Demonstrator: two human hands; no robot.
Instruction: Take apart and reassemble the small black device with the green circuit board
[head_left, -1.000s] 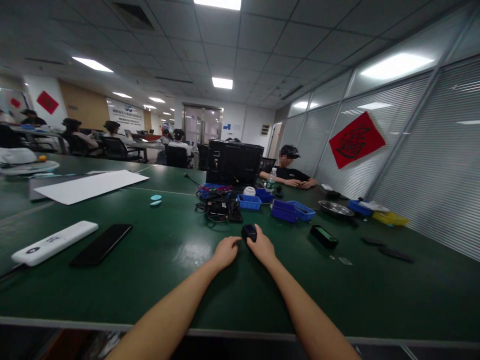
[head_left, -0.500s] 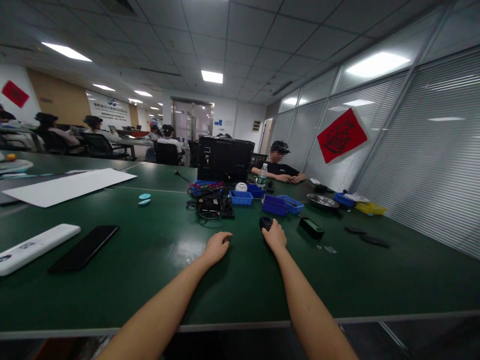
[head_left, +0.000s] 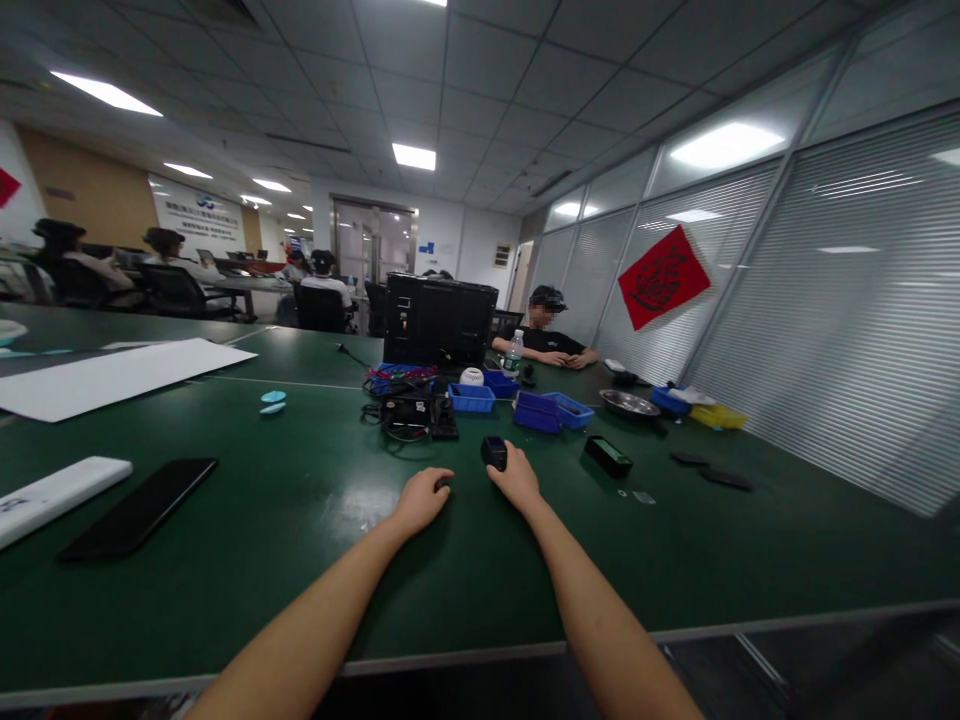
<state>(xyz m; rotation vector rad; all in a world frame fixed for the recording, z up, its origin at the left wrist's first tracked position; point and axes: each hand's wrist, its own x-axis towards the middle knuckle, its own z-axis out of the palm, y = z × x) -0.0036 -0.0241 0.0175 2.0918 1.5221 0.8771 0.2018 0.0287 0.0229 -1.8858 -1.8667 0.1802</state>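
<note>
In the head view, my right hand (head_left: 516, 478) grips a small black box-shaped object (head_left: 493, 452) just above or on the green table. Its fingers wrap the near right side and hide part of it; its exact kind is unclear. To the left, my left hand (head_left: 422, 499) rests low over the table with fingers curled and thumb close to the index finger. Something small and dark shows between them, too small to name. A gap separates the hands. Right of my right hand lies a black case with a green top (head_left: 608, 456).
Ahead are a black power adapter with cables (head_left: 409, 411), blue bins (head_left: 537, 412), a baseball (head_left: 472, 377), a water bottle (head_left: 514, 353) and a monitor (head_left: 439, 320). A metal bowl (head_left: 628, 404) stands right. Leftward lie a black slab (head_left: 142, 505) and white bar (head_left: 64, 495). A person (head_left: 544, 335) sits opposite.
My right hand has brought the black box-shaped object leftward, closer to my left hand. The left hand keeps nearly the same pose. The whole view has shifted slightly.
</note>
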